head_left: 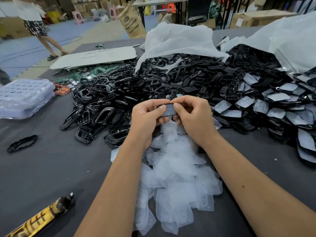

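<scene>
Small black film-covered plastic piece (168,109), held level above clear film scraps.

The left grip (147,115) and right grip (193,115) pinch one black part (168,109) between them, each at its own end. Under the grips lie clear films (176,177) on the desk (51,168). Beyond and left of them are black frames (106,103), and to their right film-covered parts (273,108).
</scene>
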Demonstrator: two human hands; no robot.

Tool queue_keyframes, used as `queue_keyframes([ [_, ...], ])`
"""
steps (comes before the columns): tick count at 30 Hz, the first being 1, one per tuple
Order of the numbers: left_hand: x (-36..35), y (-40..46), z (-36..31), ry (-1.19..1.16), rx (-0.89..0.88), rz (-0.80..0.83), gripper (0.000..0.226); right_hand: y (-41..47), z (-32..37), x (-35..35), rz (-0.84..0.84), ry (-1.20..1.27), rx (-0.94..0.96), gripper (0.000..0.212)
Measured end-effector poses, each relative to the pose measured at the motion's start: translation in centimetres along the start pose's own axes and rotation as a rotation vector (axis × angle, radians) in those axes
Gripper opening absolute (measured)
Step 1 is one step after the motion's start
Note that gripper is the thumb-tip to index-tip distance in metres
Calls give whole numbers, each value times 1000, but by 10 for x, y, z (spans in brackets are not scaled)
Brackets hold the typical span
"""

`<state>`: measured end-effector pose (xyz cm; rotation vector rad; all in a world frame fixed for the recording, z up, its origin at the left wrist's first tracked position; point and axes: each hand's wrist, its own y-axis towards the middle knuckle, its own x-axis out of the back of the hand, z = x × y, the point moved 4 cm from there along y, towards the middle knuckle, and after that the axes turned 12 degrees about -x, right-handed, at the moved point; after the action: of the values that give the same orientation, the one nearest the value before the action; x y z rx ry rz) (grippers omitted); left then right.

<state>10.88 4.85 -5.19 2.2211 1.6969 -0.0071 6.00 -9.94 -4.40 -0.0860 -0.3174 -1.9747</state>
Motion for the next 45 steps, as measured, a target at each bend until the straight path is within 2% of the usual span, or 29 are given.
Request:
queue_keyframes([
  [5,-1,0,-1,-30,29,-34,20,-2,4,-1,7,7,12,21],
  [11,8,3,-2,-159,107,-193,20,-10,18,-6,28,-244,242,38],
  [14,8,3,-4,-192,136,-168,23,-11,19,-6,-4,-241,270,27],
  [17,4,4,-4,-256,171,-139,42,-5,15,-3,-32,-131,183,12],
  [19,2,5,-4,-266,127,-126,32,1,6,-1,15,4,13,8],
  [22,2,5,-3,-164,33,-105,13,3,1,1,91,149,-128,21],
  [26,4,4,-2,-87,-6,-93,14,2,1,2,131,205,-179,14],
  [30,3,4,-1,-71,-8,-116,12,1,2,3,167,259,-213,24],
  [33,3,4,-1,-73,-1,-131,10,1,1,3,174,299,-247,24],
  [45,1,3,-1,-63,-21,-143,11,1,-1,3,111,252,-152,24],
])
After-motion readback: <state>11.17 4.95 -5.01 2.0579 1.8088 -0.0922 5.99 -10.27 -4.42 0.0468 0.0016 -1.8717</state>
